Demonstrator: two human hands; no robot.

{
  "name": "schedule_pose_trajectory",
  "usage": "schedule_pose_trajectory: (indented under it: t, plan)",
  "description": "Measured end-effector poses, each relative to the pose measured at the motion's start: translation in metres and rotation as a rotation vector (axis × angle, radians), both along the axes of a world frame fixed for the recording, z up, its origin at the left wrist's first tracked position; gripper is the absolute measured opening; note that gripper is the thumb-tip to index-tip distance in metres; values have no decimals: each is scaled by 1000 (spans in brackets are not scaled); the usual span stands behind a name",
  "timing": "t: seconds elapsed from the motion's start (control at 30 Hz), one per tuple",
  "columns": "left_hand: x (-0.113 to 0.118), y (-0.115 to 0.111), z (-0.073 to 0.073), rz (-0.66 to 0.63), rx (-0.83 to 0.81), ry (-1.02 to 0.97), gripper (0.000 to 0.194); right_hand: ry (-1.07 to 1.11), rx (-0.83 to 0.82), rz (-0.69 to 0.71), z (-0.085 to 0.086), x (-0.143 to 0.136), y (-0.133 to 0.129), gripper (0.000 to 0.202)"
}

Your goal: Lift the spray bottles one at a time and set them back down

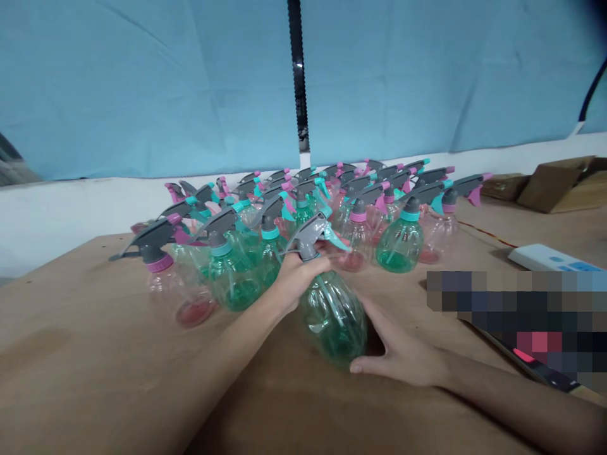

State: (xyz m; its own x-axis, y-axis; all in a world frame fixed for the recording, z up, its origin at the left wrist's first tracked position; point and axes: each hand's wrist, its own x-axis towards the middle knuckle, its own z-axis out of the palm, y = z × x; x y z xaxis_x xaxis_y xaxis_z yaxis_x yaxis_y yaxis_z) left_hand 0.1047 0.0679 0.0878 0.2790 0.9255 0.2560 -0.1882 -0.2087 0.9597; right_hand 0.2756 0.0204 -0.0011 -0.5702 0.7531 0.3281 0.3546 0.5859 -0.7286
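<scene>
A clear green spray bottle (334, 316) with a grey trigger head and a turquoise trigger is tilted in front of me, its head leaning to the left. My left hand (294, 278) is closed round its neck, just under the spray head. At the lower right of the bottle, my right hand (403, 354) cups its base, with the thumb at the bottom and the fingers partly hidden behind it. Close beyond my left hand stand a green spray bottle (237, 281) with a turquoise collar and a pink spray bottle (183, 294) with a pink collar.
Several more green and pink spray bottles (401, 246) stand crowded together on the wooden table (85, 354). To the right lie a white power strip (554, 258) and a partly pixelated dark device (545, 373). Cardboard boxes (559, 183) sit at the back right, before a blue wall covering (190, 82).
</scene>
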Motion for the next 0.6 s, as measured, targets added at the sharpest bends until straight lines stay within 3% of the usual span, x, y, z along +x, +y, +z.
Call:
schedule_pose_trajectory:
  t: [0.17, 0.3, 0.47, 0.6]
  plan:
    - [2, -2, 2, -110, 55, 30, 51, -33, 3, -28, 0, 0, -1, 95]
    - [-1, 1, 1, -155, 54, 16, 55, -33, 17, -19, 1, 0, -1, 92]
    - [-4, 5, -1, -137, 58, 8, 49, -46, 5, -27, 1, 0, -1, 92]
    - [-6, 4, -2, -5, 24, 38, 40, -29, 22, -8, 2, 0, -2, 89]
